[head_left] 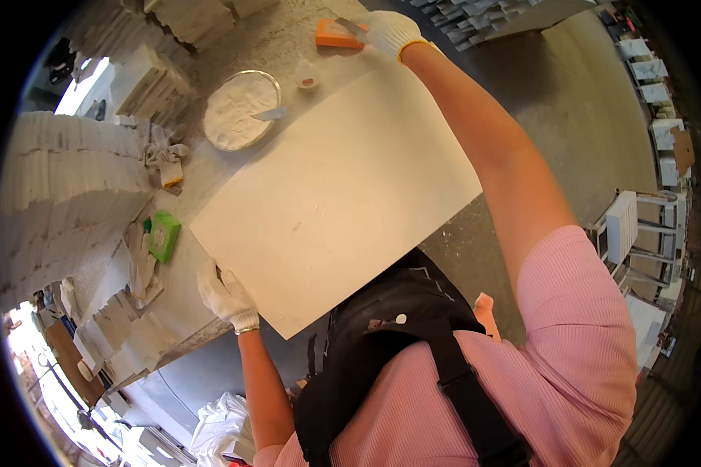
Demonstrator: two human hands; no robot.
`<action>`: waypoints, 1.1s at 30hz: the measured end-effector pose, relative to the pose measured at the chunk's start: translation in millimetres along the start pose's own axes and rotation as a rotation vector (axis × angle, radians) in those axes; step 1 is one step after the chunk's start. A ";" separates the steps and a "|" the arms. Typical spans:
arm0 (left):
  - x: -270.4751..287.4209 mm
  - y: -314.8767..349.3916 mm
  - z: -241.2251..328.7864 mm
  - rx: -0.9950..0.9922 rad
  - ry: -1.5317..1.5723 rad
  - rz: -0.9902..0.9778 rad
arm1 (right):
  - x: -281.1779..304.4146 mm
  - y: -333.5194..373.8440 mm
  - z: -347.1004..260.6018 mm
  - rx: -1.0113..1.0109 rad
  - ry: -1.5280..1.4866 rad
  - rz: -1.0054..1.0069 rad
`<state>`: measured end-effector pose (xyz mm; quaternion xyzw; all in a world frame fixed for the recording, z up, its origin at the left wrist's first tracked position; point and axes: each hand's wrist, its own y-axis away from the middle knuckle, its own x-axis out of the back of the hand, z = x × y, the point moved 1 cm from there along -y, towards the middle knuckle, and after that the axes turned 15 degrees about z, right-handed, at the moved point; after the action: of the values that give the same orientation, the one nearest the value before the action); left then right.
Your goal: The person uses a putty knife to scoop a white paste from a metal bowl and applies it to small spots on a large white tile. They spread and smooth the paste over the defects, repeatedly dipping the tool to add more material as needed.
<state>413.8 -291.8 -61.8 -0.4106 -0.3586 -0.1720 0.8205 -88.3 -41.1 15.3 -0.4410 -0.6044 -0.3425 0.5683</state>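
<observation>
Panel (343, 187), cream and rectangular, lies on the dusty bench (288, 47). The white-gloved left hand (224, 300) touches its left edge, grip closure unclear; beyond its far edge, the white-gloved right hand (393, 35) has its grip clamped on a flat grey blade (352, 29) at an orange block (331, 33).

From here I count two gloved hands (392, 35) (224, 297), one pale panel (331, 202), one round tub (235, 110) toward eleven o'clock, two scrapers (352, 29) (271, 114), and two boxes (336, 35) (163, 236): orange at twelve, green at nine.
</observation>
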 end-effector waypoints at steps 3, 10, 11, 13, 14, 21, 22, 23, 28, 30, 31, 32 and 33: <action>-5.5 1.2 3.3 0.000 -0.021 0.004 | 27.1 40.3 30.5 0.182 -0.148 0.265; -3.8 -0.5 0.3 -0.060 -0.006 -0.014 | 72.6 262.5 107.3 -0.585 -0.693 -0.080; -1.9 0.1 1.1 -0.062 -0.013 -0.024 | 73.6 293.7 107.2 -0.637 -0.725 -0.109; -2.3 1.0 0.2 -0.101 -0.006 -0.014 | 69.4 345.2 103.1 -0.730 -0.756 -0.153; -3.5 0.0 -0.3 -0.138 0.003 0.003 | 66.3 364.5 97.2 -0.745 -0.793 -0.128; -9.6 1.8 -18.1 -0.203 -0.070 -0.078 | 17.6 409.2 76.1 -0.657 -0.947 0.183; -9.2 1.3 -19.2 -0.242 -0.055 -0.076 | 16.0 409.3 71.9 -0.652 -0.930 0.191; -8.8 0.5 -20.3 -0.281 -0.040 -0.074 | 14.8 407.9 68.2 -0.647 -0.913 0.199; -8.7 1.5 -20.0 -0.318 -0.022 -0.060 | 10.8 408.1 65.3 -0.576 -0.739 0.215; -8.0 2.6 -19.3 -0.291 -0.040 -0.068 | 18.0 408.7 58.9 -0.597 -0.730 0.182; -7.6 3.7 -19.0 -0.288 -0.048 -0.070 | 19.0 409.7 57.0 -0.603 -0.701 0.173; -7.3 3.7 -19.1 -0.286 -0.056 -0.073 | 19.7 410.3 55.2 -0.609 -0.673 0.164; -7.1 4.1 -19.0 -0.283 -0.064 -0.076 | 19.8 410.0 54.7 -0.614 -0.644 0.154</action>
<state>419.8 -304.6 -76.9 -0.5137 -0.3719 -0.2384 0.7355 269.5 166.2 -7.3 -0.7171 -0.5861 -0.3079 0.2179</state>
